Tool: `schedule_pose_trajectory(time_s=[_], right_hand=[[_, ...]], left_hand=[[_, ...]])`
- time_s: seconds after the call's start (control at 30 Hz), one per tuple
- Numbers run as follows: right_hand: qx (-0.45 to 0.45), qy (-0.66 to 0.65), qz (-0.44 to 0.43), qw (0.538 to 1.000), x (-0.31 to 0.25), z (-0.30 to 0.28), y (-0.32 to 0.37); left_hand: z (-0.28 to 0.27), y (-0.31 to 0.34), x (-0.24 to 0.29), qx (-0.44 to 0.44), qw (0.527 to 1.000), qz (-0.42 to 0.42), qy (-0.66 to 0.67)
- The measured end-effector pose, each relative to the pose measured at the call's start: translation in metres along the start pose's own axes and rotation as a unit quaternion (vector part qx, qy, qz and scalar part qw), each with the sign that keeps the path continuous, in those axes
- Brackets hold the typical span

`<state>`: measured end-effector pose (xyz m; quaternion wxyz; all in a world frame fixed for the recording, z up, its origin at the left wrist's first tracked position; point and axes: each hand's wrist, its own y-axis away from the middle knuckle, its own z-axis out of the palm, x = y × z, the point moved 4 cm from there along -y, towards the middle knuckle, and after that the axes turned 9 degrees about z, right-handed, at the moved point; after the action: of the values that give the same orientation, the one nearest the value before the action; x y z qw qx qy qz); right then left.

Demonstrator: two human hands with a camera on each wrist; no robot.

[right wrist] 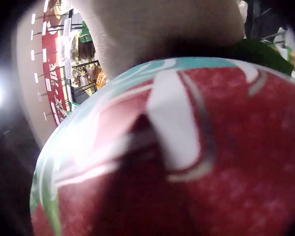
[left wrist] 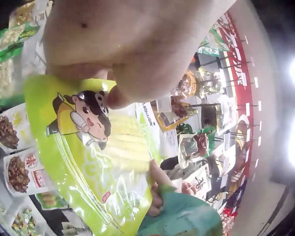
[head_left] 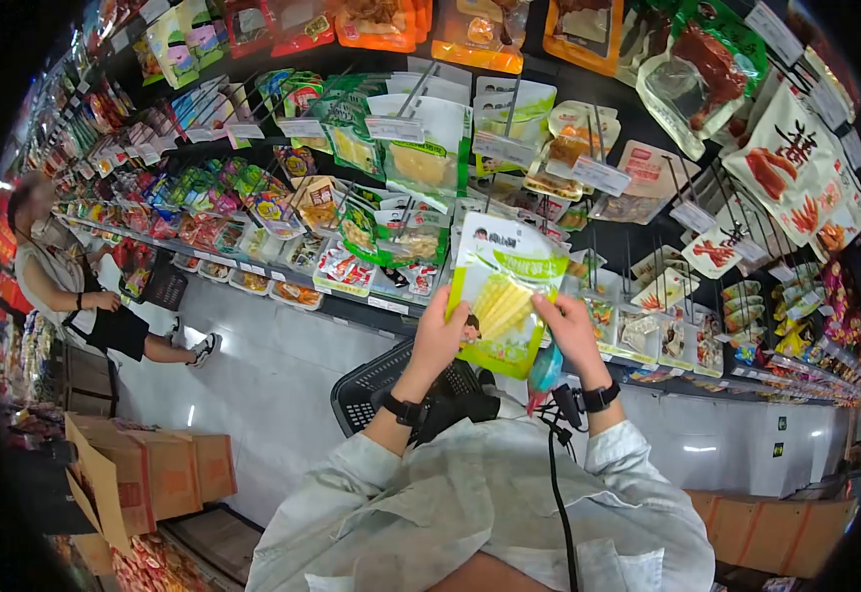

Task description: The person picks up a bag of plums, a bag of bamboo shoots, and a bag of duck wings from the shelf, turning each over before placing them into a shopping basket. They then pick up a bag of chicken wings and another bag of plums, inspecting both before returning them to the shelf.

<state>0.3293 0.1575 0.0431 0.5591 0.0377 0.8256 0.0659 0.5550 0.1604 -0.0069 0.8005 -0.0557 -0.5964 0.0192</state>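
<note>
A green-and-white food pouch [head_left: 507, 296], printed with pale yellow strips and a cartoon figure, is held upright before the chest. My left hand [head_left: 438, 340] grips its left edge, and that hand [left wrist: 123, 44] covers part of the pouch [left wrist: 88, 152] in the left wrist view. At the opposite edge, my right hand [head_left: 571, 333] pinches the pouch with its thumb in front. A teal-and-red packet [head_left: 546, 368] hangs below the right palm, held by the same hand. This packet [right wrist: 246, 142] fills most of the right wrist view and hides the fingers there.
Shelves ahead carry hanging packets [head_left: 421, 148] and trays [head_left: 297, 294] of wrapped snacks. A black shopping basket [head_left: 357, 385] is below my left forearm. Another person [head_left: 75, 286] stands at the left with a dark basket [head_left: 164, 286]. Cardboard boxes [head_left: 169, 469] sit behind at the left.
</note>
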Motion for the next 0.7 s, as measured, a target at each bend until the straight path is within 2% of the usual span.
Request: schedule_pose_trajectory(time_s=[0.07,0.13,0.3,0.4,0.5,0.7], right_hand=[[-0.004,-0.025,-0.045,0.999,-0.001,-0.003,-0.040],[0.015,-0.051,-0.067,0.996,0.001,-0.003,-0.073],[0.003,-0.076,-0.105,0.992,-0.029,-0.020,-0.129],[-0.026,-0.039,-0.088,0.995,-0.021,-0.024,-0.158],[-0.045,-0.002,-0.021,0.999,-0.008,-0.023,-0.172],[-0.084,-0.033,-0.078,0.993,-0.017,-0.018,-0.179]], left_hand=[[0.004,-0.032,0.004,0.027,0.999,0.038,-0.015],[0.005,-0.068,0.006,0.019,0.996,0.067,-0.053],[0.014,-0.124,0.021,0.069,0.987,0.084,-0.121],[0.014,-0.136,0.022,0.090,0.984,0.088,-0.124],[0.010,-0.139,0.013,0.115,0.982,0.069,-0.135],[0.010,-0.130,0.009,0.170,0.973,0.060,-0.145]])
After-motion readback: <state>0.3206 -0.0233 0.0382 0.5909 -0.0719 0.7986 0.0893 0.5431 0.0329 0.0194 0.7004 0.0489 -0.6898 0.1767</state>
